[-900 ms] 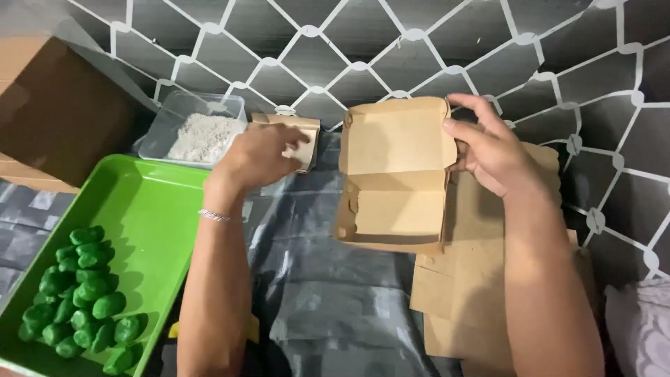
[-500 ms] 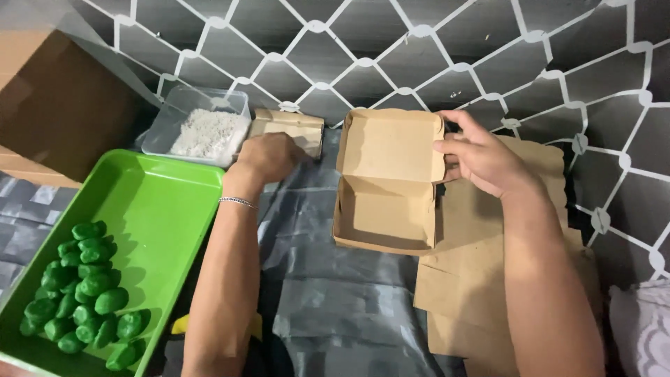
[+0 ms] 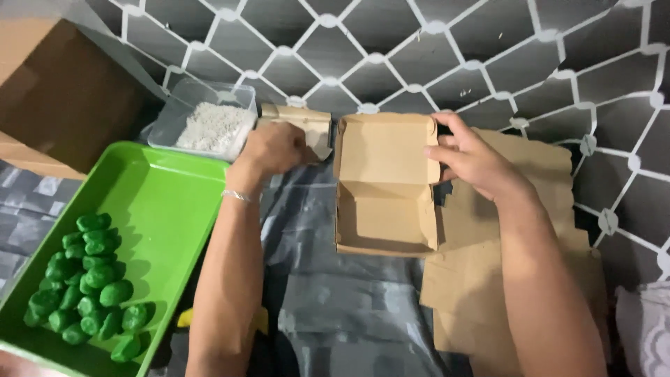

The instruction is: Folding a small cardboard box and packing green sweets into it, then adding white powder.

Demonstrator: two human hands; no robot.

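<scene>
Open brown cardboard box [image 3: 385, 187], lid upright, on grey sheeting; small folded paper stack [image 3: 301, 123] just left.

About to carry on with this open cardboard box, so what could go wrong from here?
The right hand holds the open cardboard box only at its lid edge, so it may tip or fold. The left hand reaches beside the clear tub of white grains and could knock it.

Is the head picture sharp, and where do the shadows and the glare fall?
Head view: mostly sharp, the left hand slightly soft; light comes from above, with soft shadows inside the open cardboard box and beside the green pieces on the green tray; mild sheen on the dark plastic sheet; the right hand is evenly lit.
</scene>
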